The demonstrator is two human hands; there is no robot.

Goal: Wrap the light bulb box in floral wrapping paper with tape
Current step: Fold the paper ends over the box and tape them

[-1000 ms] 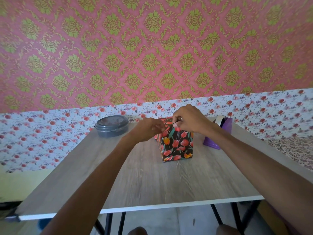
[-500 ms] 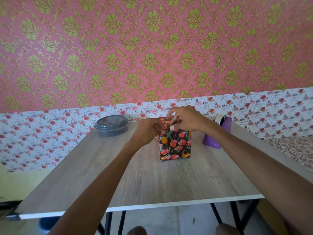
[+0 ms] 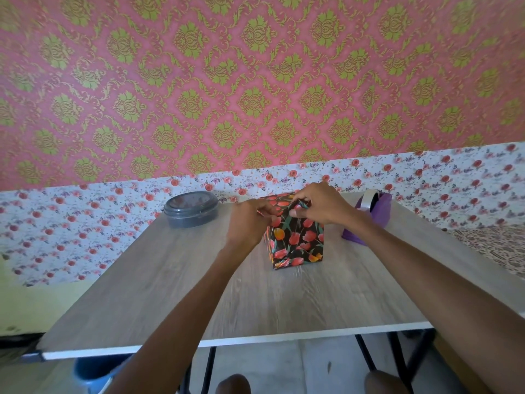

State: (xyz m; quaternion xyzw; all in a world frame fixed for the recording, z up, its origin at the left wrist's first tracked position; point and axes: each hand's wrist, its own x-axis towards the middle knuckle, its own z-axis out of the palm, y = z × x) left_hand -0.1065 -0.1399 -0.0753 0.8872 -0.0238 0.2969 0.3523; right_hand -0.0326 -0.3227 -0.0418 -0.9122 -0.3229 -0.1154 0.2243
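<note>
The light bulb box (image 3: pixel 297 241) stands upright mid-table, covered in black wrapping paper with red and orange tulips. My left hand (image 3: pixel 250 223) holds the paper at the box's upper left edge, fingers curled against it. My right hand (image 3: pixel 319 204) pinches a fold of paper at the top of the box, thumb on the front face. A purple tape dispenser (image 3: pixel 369 216) with a white roll sits just right of the box, partly behind my right wrist. The box's top is hidden by my hands.
A round grey lidded container (image 3: pixel 190 209) sits at the table's back left. The wooden table (image 3: pixel 170 294) has its white front edge near me. Patterned wall close behind. A blue tub (image 3: pixel 93 371) and black table legs show below.
The box shifted slightly away from the front edge. My right hand moved its pinch along the top fold, and my left hand stayed at the left edge.
</note>
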